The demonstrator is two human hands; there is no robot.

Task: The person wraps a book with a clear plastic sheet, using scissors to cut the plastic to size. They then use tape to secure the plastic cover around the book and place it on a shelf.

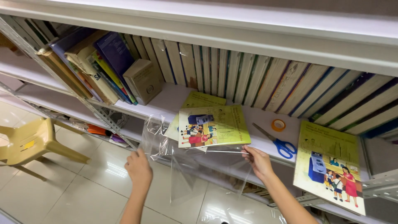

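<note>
- I see the left hand [138, 167] gripping the clear plastic sheet [186, 166], fingers closed on its left edge, just below the yellow-green booklet [213, 125].
- Right hand [258, 160] pinches the sheet's right edge, below the booklet's right corner.
- Sheet hangs off the shelf [166, 101] front, under the booklet.
- Blue-handled scissors [277, 142] and tape roll [278, 125] lie right of the booklet; a second booklet [329, 166] further right.

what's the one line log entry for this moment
left hand: holds clear plastic sheet | right hand: holds sheet's other edge | yellow-green book: flat on shelf | scissors, tape roll: beside it
</note>
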